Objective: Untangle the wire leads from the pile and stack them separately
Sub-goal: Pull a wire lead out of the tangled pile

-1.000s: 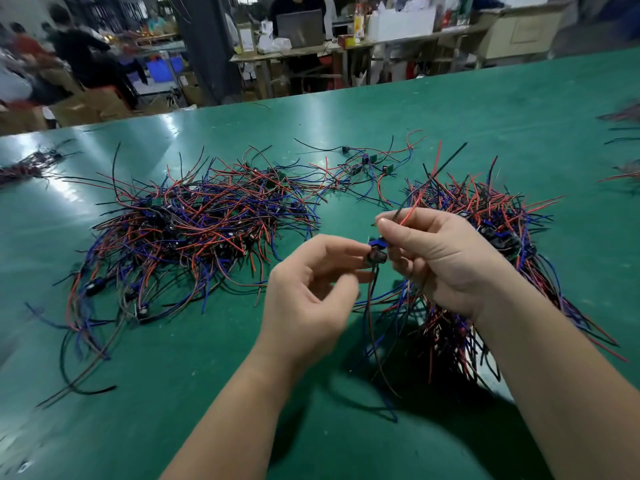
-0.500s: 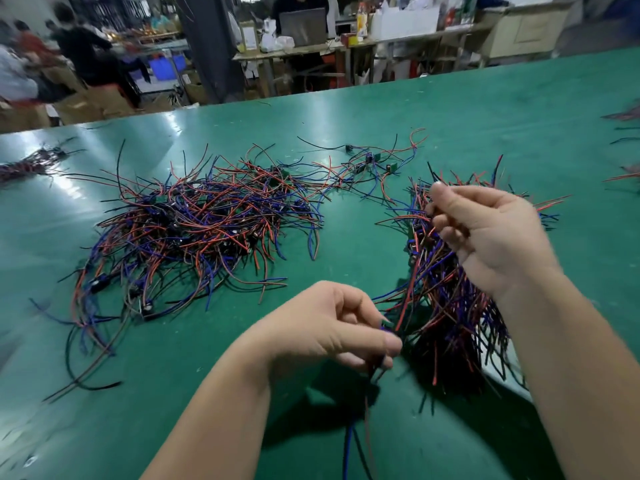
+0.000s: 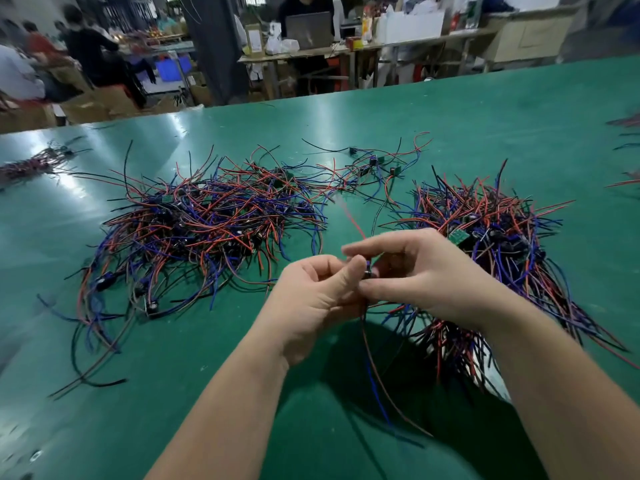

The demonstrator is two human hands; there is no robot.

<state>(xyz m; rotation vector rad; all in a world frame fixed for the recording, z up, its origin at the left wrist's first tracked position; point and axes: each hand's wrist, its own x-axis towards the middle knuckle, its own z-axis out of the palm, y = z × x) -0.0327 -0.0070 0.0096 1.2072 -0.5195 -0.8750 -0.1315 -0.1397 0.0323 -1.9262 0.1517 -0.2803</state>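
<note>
A tangled pile of red, blue and black wire leads (image 3: 207, 230) lies on the green table at the left. A second heap of leads (image 3: 498, 237) lies at the right, partly hidden by my right forearm. Between the two heaps, my left hand (image 3: 318, 303) and my right hand (image 3: 426, 275) meet above the table. Both pinch one small dark component with wire leads (image 3: 367, 271). Its red and black wires rise from the fingers, and its red and blue wires (image 3: 377, 372) hang down towards me.
A few loose leads with small parts (image 3: 377, 164) lie at the far middle of the green table (image 3: 519, 126). Another bundle (image 3: 31, 164) sits at the far left edge, and more wires (image 3: 627, 133) at the far right. People and cluttered benches stand beyond the table.
Half a second ago my hands were apart, the left low near me and the right over the right heap. They have come together again on one lead between the heaps.
</note>
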